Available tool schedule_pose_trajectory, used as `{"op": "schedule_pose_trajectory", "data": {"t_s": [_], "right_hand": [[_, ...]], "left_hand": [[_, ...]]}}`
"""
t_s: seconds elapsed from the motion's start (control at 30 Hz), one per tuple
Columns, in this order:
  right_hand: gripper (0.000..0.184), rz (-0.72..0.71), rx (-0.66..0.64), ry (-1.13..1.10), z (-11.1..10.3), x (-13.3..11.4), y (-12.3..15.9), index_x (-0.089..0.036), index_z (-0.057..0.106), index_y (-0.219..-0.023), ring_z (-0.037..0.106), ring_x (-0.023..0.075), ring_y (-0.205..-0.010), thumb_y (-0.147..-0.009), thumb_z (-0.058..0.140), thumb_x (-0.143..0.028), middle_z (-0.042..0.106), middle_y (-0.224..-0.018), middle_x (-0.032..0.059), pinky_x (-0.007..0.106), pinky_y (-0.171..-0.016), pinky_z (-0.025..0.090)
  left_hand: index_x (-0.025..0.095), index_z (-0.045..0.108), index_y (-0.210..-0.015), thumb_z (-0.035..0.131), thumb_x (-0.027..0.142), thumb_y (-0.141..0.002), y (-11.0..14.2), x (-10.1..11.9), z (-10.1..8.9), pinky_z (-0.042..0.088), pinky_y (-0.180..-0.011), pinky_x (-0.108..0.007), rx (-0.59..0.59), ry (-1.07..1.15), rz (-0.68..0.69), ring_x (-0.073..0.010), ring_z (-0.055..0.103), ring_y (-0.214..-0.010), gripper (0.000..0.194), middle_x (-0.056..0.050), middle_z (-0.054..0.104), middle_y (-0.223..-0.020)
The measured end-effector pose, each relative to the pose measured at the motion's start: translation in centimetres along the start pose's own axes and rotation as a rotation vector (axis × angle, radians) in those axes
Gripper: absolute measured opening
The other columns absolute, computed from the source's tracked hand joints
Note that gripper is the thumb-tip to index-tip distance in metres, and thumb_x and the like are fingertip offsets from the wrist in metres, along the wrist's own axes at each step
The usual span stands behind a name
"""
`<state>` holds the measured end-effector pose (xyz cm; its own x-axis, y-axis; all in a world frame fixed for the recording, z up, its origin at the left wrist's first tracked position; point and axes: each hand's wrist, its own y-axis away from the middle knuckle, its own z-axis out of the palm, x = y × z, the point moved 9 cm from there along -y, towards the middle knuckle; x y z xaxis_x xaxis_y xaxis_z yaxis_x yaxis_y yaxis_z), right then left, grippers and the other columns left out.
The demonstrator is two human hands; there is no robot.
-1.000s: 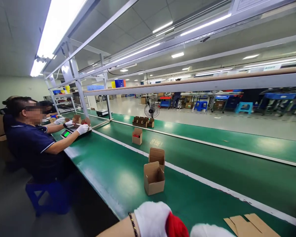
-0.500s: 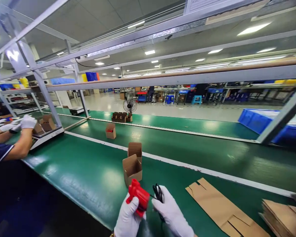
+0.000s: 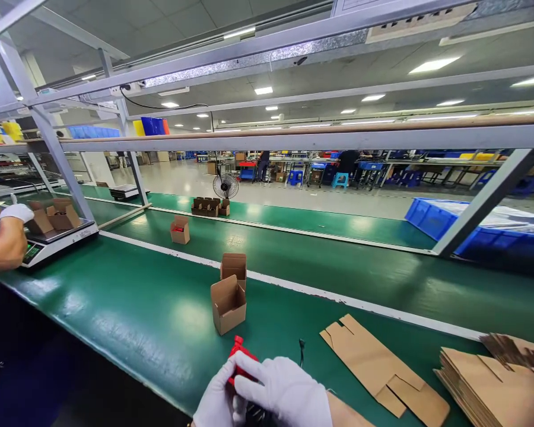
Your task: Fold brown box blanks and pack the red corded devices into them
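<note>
Low in the head view, a red plastic device (image 3: 239,351) is held in my gloved left hand (image 3: 214,398), whose fingers are closed around it. My gloved right hand (image 3: 291,388) is closed over the black cable (image 3: 257,415), and its fingertips lie across the red device. The cable's coil shows only in part beneath the hands. Its plug end (image 3: 301,345) sticks up beyond my right hand. Just ahead of the hands stands an open cardboard box (image 3: 229,308), with a second open box (image 3: 234,265) right behind it.
A flat cardboard blank (image 3: 378,362) lies to the right, beside a stack of blanks (image 3: 493,379). At left, a co-worker's gloved hand (image 3: 15,213) is near boxes on a scale (image 3: 66,237). A small box (image 3: 180,230) sits farther back. A blue crate (image 3: 427,219) and metal posts border the bench.
My right hand has moved left with the cable, onto the red device, which now sits lower. The view has shifted, and the co-worker's arm shows farther left.
</note>
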<state>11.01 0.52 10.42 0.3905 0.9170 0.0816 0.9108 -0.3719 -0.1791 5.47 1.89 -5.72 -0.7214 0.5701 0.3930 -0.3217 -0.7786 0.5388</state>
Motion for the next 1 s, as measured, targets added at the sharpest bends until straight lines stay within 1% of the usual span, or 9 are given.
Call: {"op": "schedule_pose_trajectory", "data": {"t_s": [0.2, 0.33, 0.4, 0.5, 0.57, 0.63, 0.73, 0.83, 1.0], "right_hand": [[0.032, 0.141, -0.006, -0.119, 2.1, 1.4, 0.5, -0.021, 0.054, -0.112, 0.063, 0.0173, -0.067, -0.082, 0.064, -0.019, 0.069, -0.103, 0.0016, 0.029, -0.049, 0.034], [0.024, 0.204, 0.069, -0.389, 2.3, 1.6, 1.4, -0.024, 0.058, -0.102, 0.066, 0.0174, -0.074, -0.079, 0.066, -0.024, 0.067, -0.096, 0.0004, 0.025, -0.056, 0.045], [0.023, 0.254, 0.223, -0.5, 1.2, 2.7, 2.0, -0.025, 0.059, -0.107, 0.067, 0.0167, -0.076, -0.083, 0.062, -0.023, 0.068, -0.097, 0.0016, 0.023, -0.062, 0.051], [0.04, 0.286, 0.582, -0.546, -1.1, 5.0, 2.9, -0.026, 0.054, -0.128, 0.07, 0.0187, -0.098, -0.089, 0.053, -0.015, 0.068, -0.114, 0.0069, 0.026, -0.084, 0.057], [0.053, 0.257, 0.749, -0.472, -1.7, 6.0, 3.1, -0.025, 0.046, -0.14, 0.066, 0.021, -0.116, -0.089, 0.051, -0.011, 0.065, -0.128, 0.0103, 0.03, -0.097, 0.055], [0.059, 0.286, 0.777, -0.36, -0.9, 6.8, 2.7, -0.023, 0.042, -0.146, 0.061, 0.0222, -0.125, -0.089, 0.047, -0.007, 0.062, -0.135, 0.0124, 0.034, -0.103, 0.053], [0.061, 0.401, 0.601, -0.221, 1.7, 7.5, 1.9, -0.018, 0.046, -0.144, 0.061, 0.0245, -0.125, -0.085, 0.043, -0.004, 0.06, -0.14, 0.015, 0.038, -0.103, 0.053], [0.062, 0.474, 0.301, -0.209, 3.7, 6.9, 1.5, -0.02, 0.051, -0.14, 0.067, 0.0259, -0.111, -0.079, 0.049, -0.006, 0.062, -0.137, 0.0132, 0.035, -0.091, 0.057], [0.055, 0.558, -0.139, -0.175, 2.4, 5.4, 1.4, -0.017, 0.057, -0.127, 0.07, 0.0274, -0.087, -0.073, 0.06, -0.011, 0.067, -0.119, 0.0128, 0.033, -0.069, 0.056]], "left_hand": [[0.02, 0.07, -0.096, 0.079, 0.072, -0.059, 0.7, -0.4, 3.8, 0.057, -0.061, -0.031, -0.229, -0.21, 0.005, -0.0234, 0.071, -0.072, 0.065, -0.005, 0.074, -0.077], [0.017, 0.07, -0.092, 0.053, 0.089, -0.066, 0.7, 2.5, 1.8, 0.059, -0.076, -0.044, -0.06, -0.692, 0.177, -0.0302, 0.072, -0.078, 0.079, -0.01, 0.073, -0.073], [0.017, 0.068, -0.1, 0.052, 0.084, -0.072, 0.6, 6.8, 0.7, 0.055, -0.09, -0.049, 0.088, -0.839, 0.364, -0.032, 0.072, -0.089, 0.075, -0.012, 0.074, -0.08], [0.019, 0.048, -0.134, 0.071, 0.058, -0.073, 0.8, 14.4, 0.8, 0.036, -0.117, -0.043, 0.298, -0.944, 0.759, -0.0299, 0.055, -0.13, 0.075, -0.013, 0.067, -0.126], [0.017, 0.031, -0.147, 0.078, 0.041, -0.067, -0.1, 16.3, 2.3, 0.036, -0.117, -0.043, 0.276, -1.025, 0.829, -0.0308, 0.05, -0.136, 0.096, -0.017, 0.055, -0.143], [0.016, 0.035, -0.144, 0.081, 0.033, -0.064, -1.3, 15.5, 3.9, 0.046, -0.108, -0.043, 0.163, -1.084, 0.788, -0.0309, 0.06, -0.125, 0.094, -0.018, 0.06, -0.138], [0.018, 0.056, -0.124, 0.082, 0.033, -0.066, -1.5, 12.0, 5.1, 0.055, -0.095, -0.04, 0.032, -1.144, 0.728, -0.0284, 0.07, -0.104, 0.066, -0.013, 0.073, -0.117], [0.022, 0.062, -0.113, 0.082, 0.03, -0.067, -0.6, 9.3, 4.6, 0.056, -0.091, -0.04, 0.037, -1.171, 0.765, -0.0286, 0.072, -0.099, 0.051, -0.01, 0.076, -0.11], [0.023, 0.061, -0.113, 0.084, 0.029, -0.064, -0.5, 7.1, 3.7, 0.054, -0.094, -0.041, 0.076, -1.187, 0.803, -0.0302, 0.071, -0.102, 0.054, -0.01, 0.075, -0.114]]}}
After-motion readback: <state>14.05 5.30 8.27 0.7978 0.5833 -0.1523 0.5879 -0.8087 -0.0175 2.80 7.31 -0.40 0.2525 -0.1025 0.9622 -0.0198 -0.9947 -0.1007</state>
